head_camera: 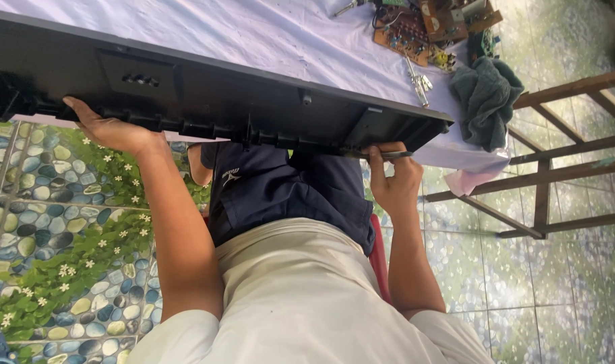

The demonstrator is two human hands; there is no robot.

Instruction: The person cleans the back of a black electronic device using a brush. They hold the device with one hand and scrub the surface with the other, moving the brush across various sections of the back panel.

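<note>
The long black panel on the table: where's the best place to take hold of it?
Grip the long black panel along its near lower edge, from the seated side, hands spread wide. It overhangs the table there, and the ribbed lip offers purchase. The left hand and right hand sit near opposite ends, which probably balances its length.

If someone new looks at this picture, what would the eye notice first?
First, the long black panel lying across the white-covered table, its near edge over the person's lap. The left hand grips that edge at the left; the right hand presses a thin tool against it at the right. Circuit boards and a green cloth lie farther right.
</note>
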